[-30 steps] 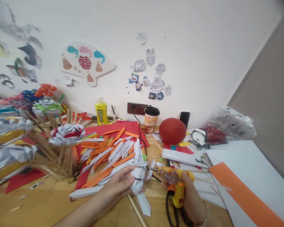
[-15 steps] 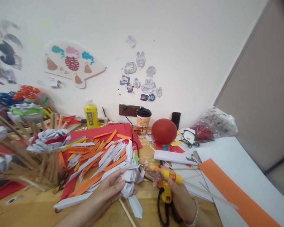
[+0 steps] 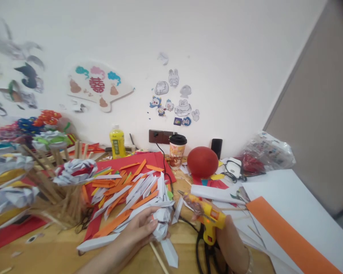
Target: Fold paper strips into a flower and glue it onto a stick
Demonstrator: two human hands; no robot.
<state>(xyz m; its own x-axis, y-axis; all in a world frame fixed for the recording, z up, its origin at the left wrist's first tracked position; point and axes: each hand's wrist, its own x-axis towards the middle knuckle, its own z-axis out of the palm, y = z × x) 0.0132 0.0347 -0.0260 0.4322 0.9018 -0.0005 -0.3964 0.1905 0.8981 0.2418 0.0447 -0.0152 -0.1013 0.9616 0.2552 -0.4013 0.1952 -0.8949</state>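
My left hand (image 3: 143, 228) is closed round a white folded-paper flower (image 3: 161, 224) on a wooden stick (image 3: 159, 258), which slants down to the lower edge. In my right hand (image 3: 231, 238) is a yellow glue gun (image 3: 210, 220), its metal tip pointing left toward the flower but apart from it. Part of my right fingers is hidden behind the gun. Left of and behind the flower lies a pile of folded white and orange paper strips (image 3: 131, 194).
Sticks with paper flowers (image 3: 76, 172) stand at the left. Along the wall are a yellow bottle (image 3: 117, 142), a lidded cup (image 3: 177, 152), a red balloon (image 3: 202, 162) and a phone (image 3: 216, 148). White sheets (image 3: 288, 190) and an orange strip (image 3: 286, 228) lie at the right.
The view has shifted, so the surroundings sit farther right and lower. My right hand with the glue gun has moved a little away from the flower; my left hand keeps hold of it.
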